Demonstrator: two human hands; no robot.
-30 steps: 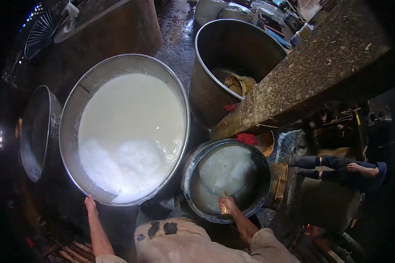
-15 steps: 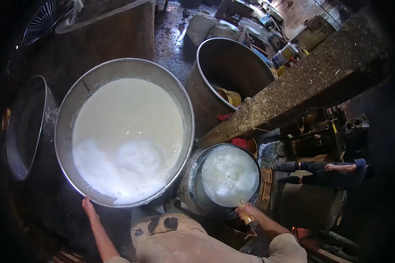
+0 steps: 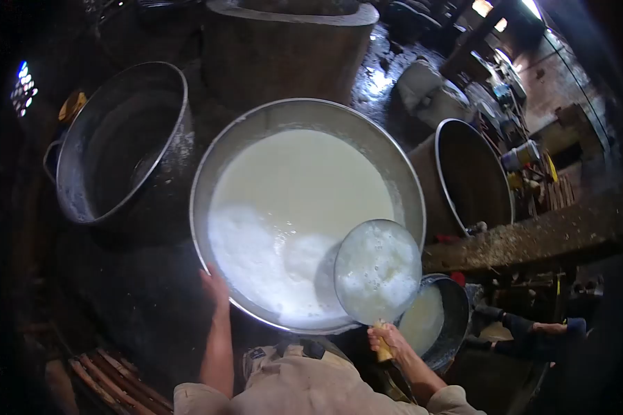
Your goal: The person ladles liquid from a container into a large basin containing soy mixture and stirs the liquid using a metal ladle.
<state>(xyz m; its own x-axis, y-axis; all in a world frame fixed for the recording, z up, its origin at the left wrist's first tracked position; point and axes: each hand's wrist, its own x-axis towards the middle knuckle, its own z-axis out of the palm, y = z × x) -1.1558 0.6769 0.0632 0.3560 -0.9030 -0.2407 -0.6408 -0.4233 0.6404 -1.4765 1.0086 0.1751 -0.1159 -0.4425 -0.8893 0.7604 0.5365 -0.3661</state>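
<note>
My right hand (image 3: 386, 339) is wrapped round the short wooden handle of a round ladle (image 3: 378, 270), which is full of cloudy, bubbly liquid. The ladle hangs over the right front rim of a wide metal vat (image 3: 406, 162). Milky liquid (image 3: 304, 173) with white foam at the front left fills much of this vat. At the vat's left front rim is my left hand (image 3: 216, 285), touching the edge, its finger pose blurred. A smaller pot (image 3: 457, 325) with cloudy liquid stands to the right, partly behind the ladle.
An empty metal vat (image 3: 121, 138) stands at the left, another (image 3: 474, 176) at the right. A thick beam (image 3: 533, 238) crosses the right side. Firewood (image 3: 114, 380) lies at the lower left. Another person's legs (image 3: 512, 328) show at the right.
The filled ladle has risen out of the smaller pot and moved left over the big vat's rim. The view has swung right to left across the scene, so the vats appear farther right.
</note>
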